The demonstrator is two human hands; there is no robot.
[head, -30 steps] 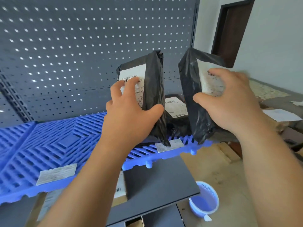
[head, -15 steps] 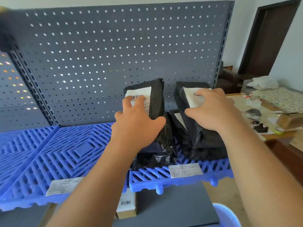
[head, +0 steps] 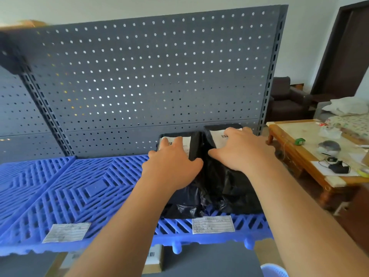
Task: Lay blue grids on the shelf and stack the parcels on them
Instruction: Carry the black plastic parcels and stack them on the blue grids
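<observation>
Two black plastic parcels with white labels lie side by side on the right end of a blue grid (head: 79,188) on the shelf. My left hand (head: 171,164) rests on the left parcel (head: 185,200), fingers over its label and thumb at its right edge. My right hand (head: 241,150) covers the right parcel (head: 233,188) the same way, thumb at its left edge. A third parcel seen earlier between them is hidden now. Another blue grid (head: 24,176) continues to the left.
A grey pegboard back panel (head: 149,76) rises behind the shelf. A lower grey shelf (head: 209,258) holds a small cardboard box (head: 153,258). A wooden table (head: 311,156) with small items stands to the right. A blue basket (head: 273,270) sits on the floor.
Both hands have lowered the two parcels from upright in the air to lying down on the right end of the blue grid, back toward the pegboard.
</observation>
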